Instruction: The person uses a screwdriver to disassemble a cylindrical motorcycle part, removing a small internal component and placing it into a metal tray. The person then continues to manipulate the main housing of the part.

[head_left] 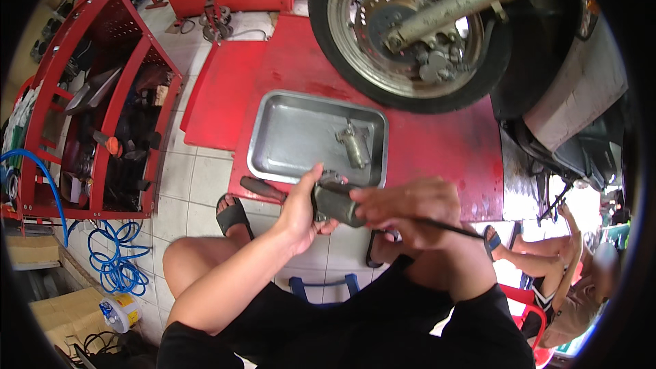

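My left hand [298, 212] is closed round a dark, rounded metal part [335, 203], held over the near edge of a grey metal tray [257, 138]. My right hand [413, 208] is closed too, with its fingertips against the part's right side. From under the right hand a thin black rod-like thing [451, 227] sticks out to the right; its other end is hidden by the fingers. Inside the tray, toward its right side, lies a small metal cylindrical part [354, 145] with a bracket-like end. A brown tool handle [262, 188] lies by the tray's near left corner.
The tray rests on a red platform [444, 157]; a motorcycle front wheel [417, 34] stands beyond it. On the left is a red tool cart [102, 116], with a coiled blue hose [119, 260] and a white bucket [121, 312] nearby. Another person [570, 287] sits at right.
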`<move>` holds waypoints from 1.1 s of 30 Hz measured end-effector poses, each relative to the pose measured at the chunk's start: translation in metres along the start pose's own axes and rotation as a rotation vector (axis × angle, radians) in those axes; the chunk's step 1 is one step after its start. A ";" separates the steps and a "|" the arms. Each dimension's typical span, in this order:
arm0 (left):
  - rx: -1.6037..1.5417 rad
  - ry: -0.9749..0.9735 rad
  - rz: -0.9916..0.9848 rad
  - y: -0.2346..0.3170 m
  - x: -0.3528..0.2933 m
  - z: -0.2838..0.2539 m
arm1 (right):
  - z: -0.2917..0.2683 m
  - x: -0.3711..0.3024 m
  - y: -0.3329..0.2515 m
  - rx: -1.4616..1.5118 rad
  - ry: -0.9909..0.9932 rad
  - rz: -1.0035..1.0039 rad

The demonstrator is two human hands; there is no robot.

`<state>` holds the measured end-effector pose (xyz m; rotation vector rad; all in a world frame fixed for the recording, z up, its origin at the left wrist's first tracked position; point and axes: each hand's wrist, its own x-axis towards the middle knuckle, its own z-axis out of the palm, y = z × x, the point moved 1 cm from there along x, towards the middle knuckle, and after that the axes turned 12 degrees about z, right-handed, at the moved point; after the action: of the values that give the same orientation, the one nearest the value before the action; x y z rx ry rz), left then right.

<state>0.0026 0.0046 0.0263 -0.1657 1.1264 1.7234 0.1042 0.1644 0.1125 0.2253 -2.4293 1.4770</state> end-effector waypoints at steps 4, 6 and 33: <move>0.035 -0.122 0.210 0.005 -0.003 -0.008 | 0.003 0.000 0.001 0.040 0.005 -0.141; 0.121 -0.130 0.376 0.012 -0.009 -0.013 | 0.003 0.005 -0.005 0.169 -0.045 -0.046; 0.271 0.080 0.838 0.050 -0.015 -0.021 | 0.026 0.001 0.035 0.397 -0.099 0.839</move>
<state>-0.0388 -0.0223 0.0535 0.4769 1.6111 2.2563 0.0892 0.1580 0.0723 -0.7540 -2.3841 2.3175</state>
